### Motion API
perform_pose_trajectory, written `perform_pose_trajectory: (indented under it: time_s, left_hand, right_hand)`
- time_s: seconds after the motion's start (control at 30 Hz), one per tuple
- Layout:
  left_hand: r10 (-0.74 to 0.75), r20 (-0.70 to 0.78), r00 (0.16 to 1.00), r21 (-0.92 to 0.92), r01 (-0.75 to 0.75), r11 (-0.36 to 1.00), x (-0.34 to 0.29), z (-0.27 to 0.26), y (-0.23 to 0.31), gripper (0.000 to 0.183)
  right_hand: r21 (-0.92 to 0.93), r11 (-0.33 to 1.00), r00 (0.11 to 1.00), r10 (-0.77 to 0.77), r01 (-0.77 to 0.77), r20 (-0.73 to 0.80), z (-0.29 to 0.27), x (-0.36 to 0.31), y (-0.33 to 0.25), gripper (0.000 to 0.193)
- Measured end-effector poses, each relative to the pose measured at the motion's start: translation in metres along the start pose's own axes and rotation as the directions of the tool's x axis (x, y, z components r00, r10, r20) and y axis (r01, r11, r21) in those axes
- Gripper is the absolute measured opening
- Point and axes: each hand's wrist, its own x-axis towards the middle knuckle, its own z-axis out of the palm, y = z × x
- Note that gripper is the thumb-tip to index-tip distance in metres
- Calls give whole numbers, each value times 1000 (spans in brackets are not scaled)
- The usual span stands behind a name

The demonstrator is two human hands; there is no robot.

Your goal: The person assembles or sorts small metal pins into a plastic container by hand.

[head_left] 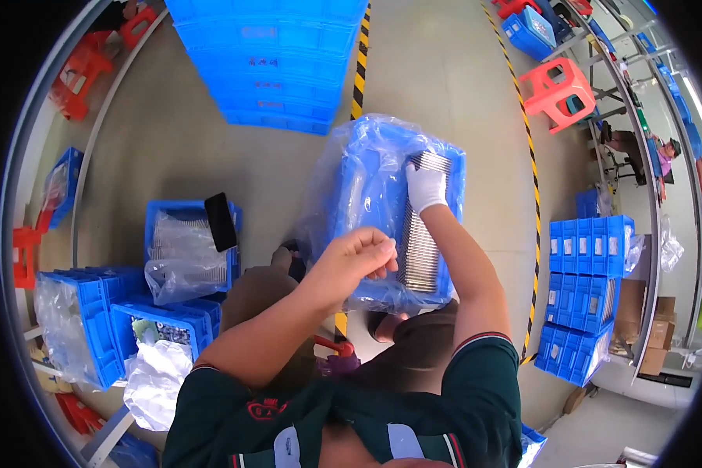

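A blue plastic crate (459, 214) lined with a clear plastic bag (359, 187) stands in front of me. Along its right side runs a long row of thin, silvery metal pieces (420, 253), packed on edge. My right hand (427, 187), in a white glove, is closed over the row toward its far end, thumb on the left side; its fingertips are partly hidden. Bare and closer to me, my left hand (359, 261) hovers over the crate's near left part. Its fingers are curled with thumb and forefinger together; whatever they may hold is too small to make out.
Tall stacked blue crates (277, 66) stand beyond. At left, a phone (221, 221) lies on a bag-covered crate (154, 226), near a crate holding white plastic (160, 382). Further right are a red stool (560, 93), stacked crates (581, 304) and a seated person (663, 156).
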Motion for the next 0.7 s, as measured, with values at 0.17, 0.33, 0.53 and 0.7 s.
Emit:
perform_pose_trajectory:
  time_s: [0.17,0.33,0.53,0.7]
  left_hand:
    - [61,-8,998,33,-61,998,5,-6,-3,17]
    - [113,-37,993,18,-112,994,15,-4,-10,16]
    - [77,-12,997,59,-76,995,18,-7,-11,17]
    - [-1,12,1000,168,-1,986,38,7,-30,18]
  right_hand:
    - [245,969,999,28,-17,-43,-18,-105,29,13]
    - [391,773,834,551,-499,-26,23,-259,105,18]
    - [348,309,459,699,-885,548,88,-482,124,22]
    - [263,163,308,404,-951,862,182,-642,95,26]
